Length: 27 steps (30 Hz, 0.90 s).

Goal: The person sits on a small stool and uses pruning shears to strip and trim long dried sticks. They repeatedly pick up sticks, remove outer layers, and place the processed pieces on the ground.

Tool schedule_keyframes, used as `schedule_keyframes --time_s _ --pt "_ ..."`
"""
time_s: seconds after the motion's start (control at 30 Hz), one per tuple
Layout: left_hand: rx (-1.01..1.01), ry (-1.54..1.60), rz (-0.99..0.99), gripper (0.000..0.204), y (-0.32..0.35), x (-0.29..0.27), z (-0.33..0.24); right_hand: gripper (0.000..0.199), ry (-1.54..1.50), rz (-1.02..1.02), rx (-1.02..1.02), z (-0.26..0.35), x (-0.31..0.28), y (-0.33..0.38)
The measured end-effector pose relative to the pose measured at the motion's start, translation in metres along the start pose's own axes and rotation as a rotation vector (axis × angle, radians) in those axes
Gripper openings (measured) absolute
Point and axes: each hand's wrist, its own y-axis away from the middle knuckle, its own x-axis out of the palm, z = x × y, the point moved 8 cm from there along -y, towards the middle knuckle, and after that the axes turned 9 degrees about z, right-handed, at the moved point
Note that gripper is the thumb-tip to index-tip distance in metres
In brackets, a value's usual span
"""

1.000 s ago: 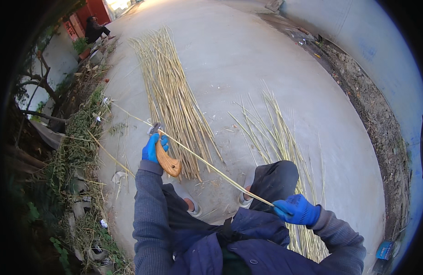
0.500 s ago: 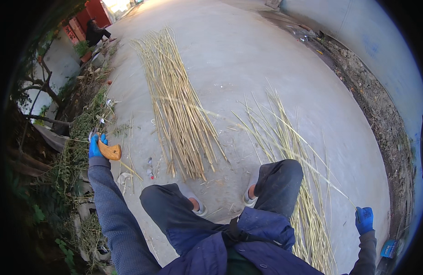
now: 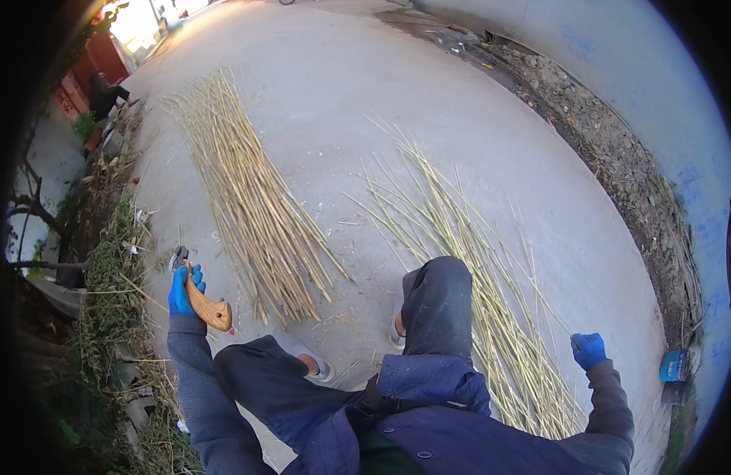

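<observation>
My left hand (image 3: pixel 180 294) is closed around a tool with a curved wooden handle (image 3: pixel 209 310); its dark metal head sticks out above the fingers, and its exact kind is unclear. On the right, my right hand (image 3: pixel 589 351) grips the end of a thin pale stalk (image 3: pixel 549 309), which slants away over a loose pile of greenish-yellow stalks (image 3: pixel 488 305). My knee and jacket hide part of that pile. Further left, a thicker bundle of tan stalks (image 3: pixel 258 214) lies lengthwise on the concrete, beyond my feet.
Weeds and cut greenery (image 3: pixel 112 313) line the left edge. A person in dark clothes (image 3: pixel 104 96) sits far left by a potted plant. Along the right run a dirt strip (image 3: pixel 618 150) and a pale blue wall (image 3: pixel 658 87). A blue container (image 3: pixel 674 366) stands beyond my right hand.
The view has shifted, so the bundles sit further left. The stalk in my right hand has swung down toward the right pile. My left hand has turned the tool more upright.
</observation>
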Motion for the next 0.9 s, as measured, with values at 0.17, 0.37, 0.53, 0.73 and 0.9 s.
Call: schedule_keyframes --time_s 0.17,0.37,0.53,0.73,0.9 --pt "-0.096 -0.081 0.126 0.067 0.003 0.058 0.037 0.010 0.004 0.138 0.116 -0.016 0.065 0.092" --pt "-0.123 -0.044 0.162 0.051 0.017 0.079 0.037 0.032 0.362 1.442 1.248 -0.079 0.071 0.395" --pt "-0.165 0.008 0.158 0.050 0.019 0.088 0.032 0.034 0.289 1.283 1.443 -0.092 0.029 0.401" --pt "-0.214 0.140 0.185 0.044 0.020 0.115 0.037 0.035 0.404 1.037 0.956 -0.117 0.065 0.095" --pt "-0.177 0.217 0.136 0.046 0.015 0.134 0.049 0.024 0.399 0.319 0.274 0.013 0.044 -0.265"
